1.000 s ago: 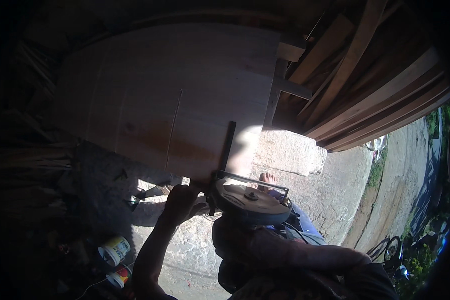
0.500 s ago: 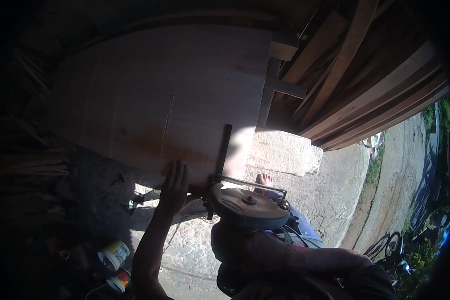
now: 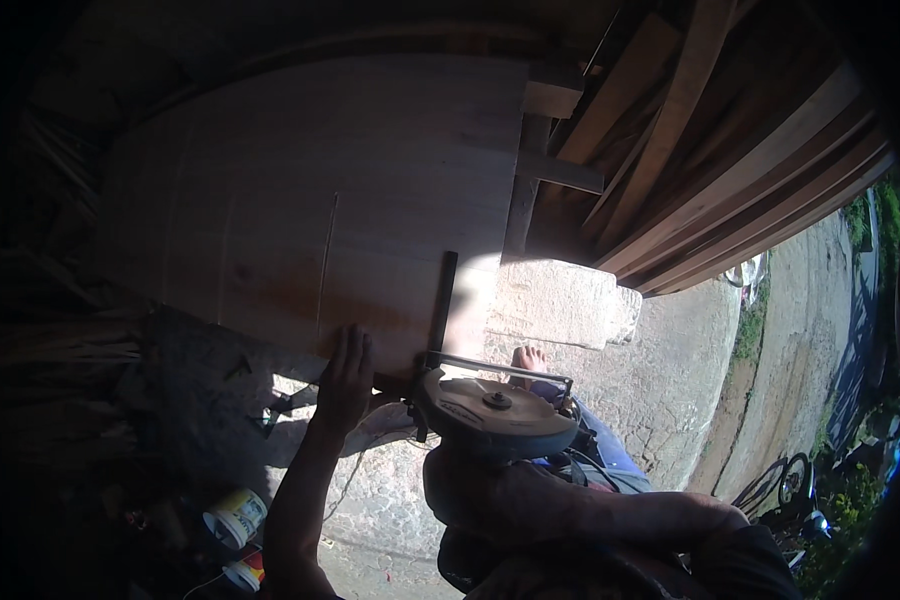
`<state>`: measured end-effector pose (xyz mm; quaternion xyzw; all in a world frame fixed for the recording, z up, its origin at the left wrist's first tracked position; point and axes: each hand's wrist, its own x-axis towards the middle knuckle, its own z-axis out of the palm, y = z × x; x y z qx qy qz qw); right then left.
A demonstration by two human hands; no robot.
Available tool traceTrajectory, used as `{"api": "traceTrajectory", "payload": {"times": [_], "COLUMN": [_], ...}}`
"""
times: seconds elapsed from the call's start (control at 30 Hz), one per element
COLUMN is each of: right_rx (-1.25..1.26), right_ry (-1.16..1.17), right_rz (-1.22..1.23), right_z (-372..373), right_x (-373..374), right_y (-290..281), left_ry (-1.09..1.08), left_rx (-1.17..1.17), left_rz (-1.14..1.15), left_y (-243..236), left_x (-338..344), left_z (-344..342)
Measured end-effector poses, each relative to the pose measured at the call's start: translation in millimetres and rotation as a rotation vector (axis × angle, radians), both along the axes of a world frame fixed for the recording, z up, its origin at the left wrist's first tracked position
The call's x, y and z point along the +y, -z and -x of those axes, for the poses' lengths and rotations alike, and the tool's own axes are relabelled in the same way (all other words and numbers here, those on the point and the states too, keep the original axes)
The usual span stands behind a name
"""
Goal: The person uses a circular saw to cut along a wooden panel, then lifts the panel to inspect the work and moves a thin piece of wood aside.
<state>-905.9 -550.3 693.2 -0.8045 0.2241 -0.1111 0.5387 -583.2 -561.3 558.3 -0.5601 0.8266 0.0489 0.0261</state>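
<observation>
A wide pale wooden board (image 3: pixel 270 180) with several straight pencil-like lines takes up the upper middle. At its near edge, my left hand (image 3: pixel 348 375) lies with outstretched fingers on the wood, thumb side toward the saw. To the right, a circular saw (image 3: pixel 505 412) sits at the board's near right corner, its round cover dusty. From the saw a dark straight bar (image 3: pixel 445 305) extends over the board. My right hand (image 3: pixel 470 488), mostly in shadow and partly behind the saw, is closed on it from below. The saw's blade is hidden.
Long timber planks (image 3: pixel 740 200) are stacked at the upper right. A pale stone block (image 3: pixel 560 300) lies beside the board, near my bare foot (image 3: pixel 530 360). Buckets (image 3: pixel 235 517) stand at the lower left, with piled wood strips (image 3: pixel 65 350) at the left. A bicycle wheel (image 3: pixel 795 480) shows at right.
The board has shifted slightly left in view along with the surroundings. Both hands and the saw hold nearly the same places, the saw staying at the board's near corner.
</observation>
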Motion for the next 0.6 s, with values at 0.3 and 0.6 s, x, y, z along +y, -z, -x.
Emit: {"api": "traceTrajectory", "payload": {"times": [0.3,0.6], "right_rx": [0.167,0.095], "right_ry": [-0.178,-0.058], "right_rz": [-0.068,0.059], "right_z": [4.9,-0.2], "right_x": [4.4,26.4], "right_y": [3.9,30.9], "left_ry": [-0.003,-0.018], "left_rx": [0.020,0.089], "left_rz": [-0.016,-0.061], "left_y": [0.0,-9.6], "left_x": [0.6,-2.6], "left_z": [-0.7,1.0]}}
